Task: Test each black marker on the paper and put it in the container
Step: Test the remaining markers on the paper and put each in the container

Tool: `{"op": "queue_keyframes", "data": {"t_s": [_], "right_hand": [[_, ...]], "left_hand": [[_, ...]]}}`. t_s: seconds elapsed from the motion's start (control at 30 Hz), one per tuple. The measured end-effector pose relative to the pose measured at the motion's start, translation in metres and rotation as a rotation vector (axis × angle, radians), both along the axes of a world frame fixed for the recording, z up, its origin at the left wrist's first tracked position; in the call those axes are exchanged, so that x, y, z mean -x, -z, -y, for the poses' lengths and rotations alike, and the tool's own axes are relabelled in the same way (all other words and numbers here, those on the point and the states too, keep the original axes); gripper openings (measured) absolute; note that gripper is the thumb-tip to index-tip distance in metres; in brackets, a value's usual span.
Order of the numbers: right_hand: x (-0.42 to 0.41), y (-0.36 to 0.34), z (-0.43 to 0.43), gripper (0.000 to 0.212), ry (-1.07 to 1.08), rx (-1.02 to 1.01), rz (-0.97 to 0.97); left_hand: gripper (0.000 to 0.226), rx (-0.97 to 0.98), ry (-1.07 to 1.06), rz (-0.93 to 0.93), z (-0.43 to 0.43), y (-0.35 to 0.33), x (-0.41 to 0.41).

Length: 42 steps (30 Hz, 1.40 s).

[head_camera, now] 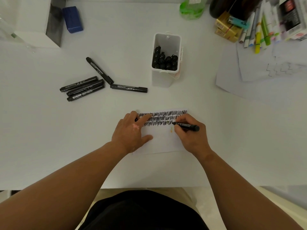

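Head camera, looking down over the person's arms onto a white table [49,138]. Low in the middle of the frame lies the paper [162,143], its upper part filled with three rows of black zigzag scribble. The right hand [191,138] has its fingers curled round a black marker [186,126], uncapped, tip on the sheet at the right end of the bottom row. The left hand [131,131] rests on the paper's left side, index finger and thumb straight and pressing it flat (a small dark speck shows by the other fingers; I cannot tell what it is).

Above the paper, centre of the frame, stands the white container [162,78], upright and packed at its near end with capped black markers [164,61] standing on end. Left of it, five more markers lie loose on the table: three side by side [83,88], one slanted above them [99,70], and one lying nearly level [128,88] just beside the container's base.

Upper left sits a blue box [72,19] next to a white box [33,22]. At the top edge is a green bottle [191,9]. Upper right holds yellow boxes [227,29], a heap of coloured pens [259,30] and loose sheets [249,80].
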State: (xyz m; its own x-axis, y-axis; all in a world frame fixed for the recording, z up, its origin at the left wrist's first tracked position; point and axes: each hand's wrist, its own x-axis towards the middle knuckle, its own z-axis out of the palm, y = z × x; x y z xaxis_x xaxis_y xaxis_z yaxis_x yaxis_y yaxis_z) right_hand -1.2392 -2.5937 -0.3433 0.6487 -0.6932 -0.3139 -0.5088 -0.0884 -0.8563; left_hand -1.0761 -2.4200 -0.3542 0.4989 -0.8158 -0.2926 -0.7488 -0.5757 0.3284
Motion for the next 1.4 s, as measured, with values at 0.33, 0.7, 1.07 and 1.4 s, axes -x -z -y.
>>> {"op": "queue_keyframes", "data": {"t_s": [0.33,0.7,1.07,1.4], "right_hand": [[-0.002,-0.001,-0.003,0.012,-0.013,0.035,0.023],[0.016,-0.033,0.005,0.011,0.206,-0.241,0.144],[-0.020,-0.104,-0.008,0.014,0.112,-0.680,0.395],[-0.037,-0.127,-0.024,0.014,0.017,-0.602,0.342]], "left_hand": [[0.080,0.032,-0.022,-0.013,0.000,0.002,0.000],[0.056,0.259,-0.546,-0.804,-0.011,-0.045,-0.023],[0.020,0.575,-0.871,-1.307,-0.029,-0.102,-0.013],[0.020,0.645,-0.821,-1.456,-0.022,-0.124,-0.011]]}}
